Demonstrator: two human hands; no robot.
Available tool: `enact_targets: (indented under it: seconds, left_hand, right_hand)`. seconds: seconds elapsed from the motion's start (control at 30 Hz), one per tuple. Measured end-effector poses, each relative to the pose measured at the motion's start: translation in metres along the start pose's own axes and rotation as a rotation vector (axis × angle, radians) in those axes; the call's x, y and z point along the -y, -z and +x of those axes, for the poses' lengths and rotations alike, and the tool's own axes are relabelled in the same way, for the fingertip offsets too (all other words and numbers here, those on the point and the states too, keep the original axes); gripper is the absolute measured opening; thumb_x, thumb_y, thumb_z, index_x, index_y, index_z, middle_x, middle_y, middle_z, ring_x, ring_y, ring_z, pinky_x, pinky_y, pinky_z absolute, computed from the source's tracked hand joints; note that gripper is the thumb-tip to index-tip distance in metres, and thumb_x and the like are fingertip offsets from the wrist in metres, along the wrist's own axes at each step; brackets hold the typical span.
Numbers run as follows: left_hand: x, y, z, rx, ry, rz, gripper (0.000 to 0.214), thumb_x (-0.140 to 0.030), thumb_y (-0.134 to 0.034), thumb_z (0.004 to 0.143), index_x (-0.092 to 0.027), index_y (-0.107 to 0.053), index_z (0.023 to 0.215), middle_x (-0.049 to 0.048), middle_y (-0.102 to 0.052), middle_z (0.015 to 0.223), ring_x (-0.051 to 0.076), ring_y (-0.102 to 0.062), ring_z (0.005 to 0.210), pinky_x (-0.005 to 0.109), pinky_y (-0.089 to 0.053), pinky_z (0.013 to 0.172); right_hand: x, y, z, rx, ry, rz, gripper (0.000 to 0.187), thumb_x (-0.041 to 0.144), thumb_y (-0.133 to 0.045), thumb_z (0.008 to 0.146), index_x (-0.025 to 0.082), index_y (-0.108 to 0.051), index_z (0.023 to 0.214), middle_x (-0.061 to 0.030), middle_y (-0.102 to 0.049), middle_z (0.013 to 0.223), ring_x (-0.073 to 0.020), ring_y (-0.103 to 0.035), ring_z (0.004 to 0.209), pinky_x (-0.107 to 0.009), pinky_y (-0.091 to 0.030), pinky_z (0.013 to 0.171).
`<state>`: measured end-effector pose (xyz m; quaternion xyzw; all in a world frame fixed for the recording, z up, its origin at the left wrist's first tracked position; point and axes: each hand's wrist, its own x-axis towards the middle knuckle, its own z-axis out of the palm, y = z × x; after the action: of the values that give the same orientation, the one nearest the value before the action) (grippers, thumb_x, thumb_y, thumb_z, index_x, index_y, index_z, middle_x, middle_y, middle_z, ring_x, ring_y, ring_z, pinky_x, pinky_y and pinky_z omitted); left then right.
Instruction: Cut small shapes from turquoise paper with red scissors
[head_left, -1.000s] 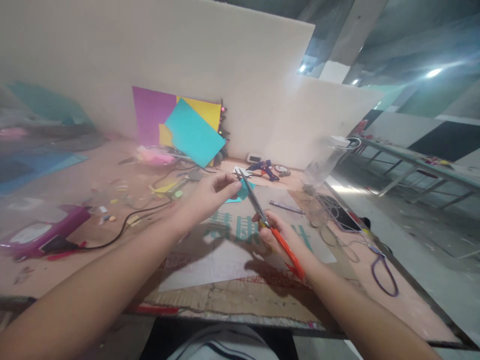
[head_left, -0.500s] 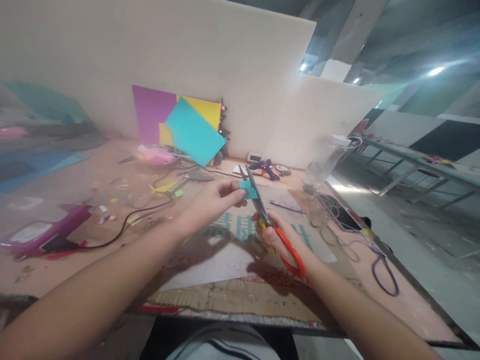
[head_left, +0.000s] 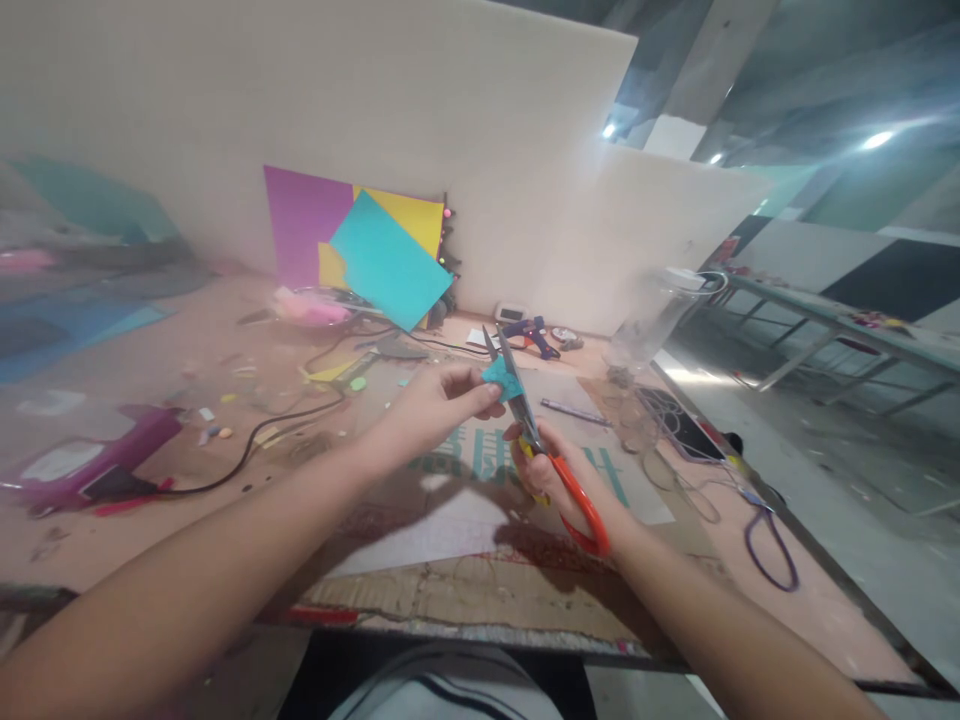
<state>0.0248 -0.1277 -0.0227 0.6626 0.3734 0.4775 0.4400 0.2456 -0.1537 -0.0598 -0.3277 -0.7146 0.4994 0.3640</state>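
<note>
My left hand (head_left: 431, 405) pinches a small teal paper scrap (head_left: 498, 376) between thumb and fingers, held above the table. My right hand (head_left: 559, 470) grips orange-handled scissors (head_left: 540, 440); the blades point up and away, slightly apart, with the scrap between them. Both hands hover over a white sheet with teal printed characters (head_left: 480, 490) that lies on a cardboard mat.
Purple, yellow and teal paper sheets (head_left: 360, 250) lean on the white wall. A blue glue gun (head_left: 531, 336), a pen (head_left: 574, 412), a clear plastic jar (head_left: 649, 330), purple scissors (head_left: 765, 545), black cables (head_left: 247, 450) and a magenta case (head_left: 90, 465) lie around.
The scissor blades have opened and swung more upright around the teal scrap. My left hand has lifted the scrap slightly and turned it against the blades.
</note>
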Motion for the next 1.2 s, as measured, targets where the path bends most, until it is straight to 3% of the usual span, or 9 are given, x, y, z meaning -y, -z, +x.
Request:
enact_targets:
  seconds: [0.77, 1.2]
  left_hand:
    - [-0.0057, 0.0025, -0.002, -0.055, -0.025, 0.133, 0.033, -0.048, -0.069, 0.089, -0.018, -0.065, 0.077, 0.0027, -0.072, 0.077, 0.017, -0.067, 0.075, 0.027, -0.047, 0.067]
    - [-0.0022, 0.0075, -0.0013, -0.079, -0.093, 0.229, 0.031, -0.046, -0.065, 0.093, -0.018, -0.066, 0.079, 0.0014, -0.068, 0.078, 0.017, -0.062, 0.077, 0.027, -0.045, 0.07]
  right_hand:
    - [0.0051, -0.0016, -0.0004, -0.026, -0.068, 0.041, 0.062, 0.076, -0.065, 0.085, 0.021, -0.057, 0.114, 0.0044, -0.043, 0.076, -0.0117, -0.032, 0.057, -0.026, -0.029, 0.051]
    - [0.0091, 0.0013, 0.0017, -0.051, -0.08, -0.04, 0.059, 0.072, -0.067, 0.085, 0.02, -0.058, 0.111, 0.0045, -0.043, 0.074, -0.0107, -0.032, 0.056, -0.024, -0.026, 0.048]
